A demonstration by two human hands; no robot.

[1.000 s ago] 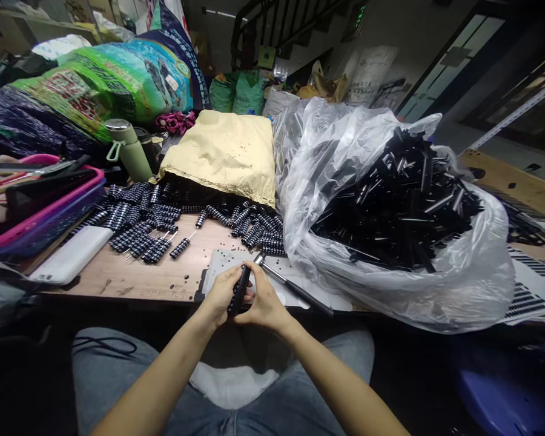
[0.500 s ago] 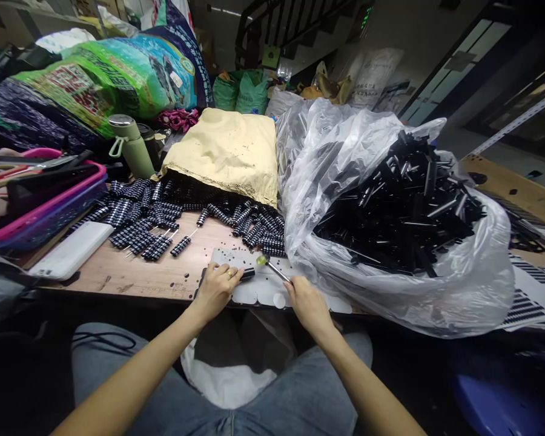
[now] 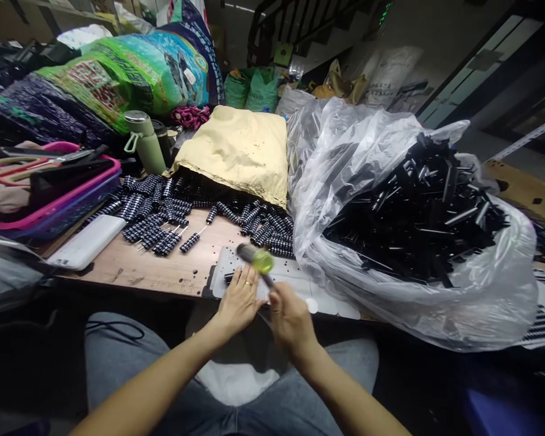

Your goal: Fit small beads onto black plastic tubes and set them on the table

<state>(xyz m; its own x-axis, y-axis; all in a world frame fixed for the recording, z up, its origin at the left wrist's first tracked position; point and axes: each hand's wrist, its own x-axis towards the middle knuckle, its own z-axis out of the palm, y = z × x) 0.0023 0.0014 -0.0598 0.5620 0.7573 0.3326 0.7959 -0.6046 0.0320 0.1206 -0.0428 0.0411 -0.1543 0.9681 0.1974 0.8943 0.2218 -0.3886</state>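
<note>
My right hand [image 3: 293, 321] is wrapped round the handle of a small hammer [image 3: 263, 263] with a yellow-green head end, blurred and lifted above the table. On a grey plate [image 3: 295, 274] at the table's front edge lies my left hand [image 3: 240, 300], its fingers stretched out flat. A short black piece [image 3: 229, 278] shows beside the left fingertips; the rest of it is hidden under them. Behind the plate lie several black ribbed rolls with pale dots [image 3: 272, 233], and more of them [image 3: 149, 230] are heaped to the left, some with thin pins sticking out.
A clear plastic bag [image 3: 318, 200] full of black strips [image 3: 418, 212] stands at right. A yellow cloth sack [image 3: 240, 145] lies at the back. Left are a white box-like device [image 3: 88, 242], a pink basket [image 3: 72, 194] and a green flask [image 3: 145, 145].
The hammer has risen off the plate and swung toward my left hand. My left fingers have flattened over the black piece. The view has shifted a little to the left.
</note>
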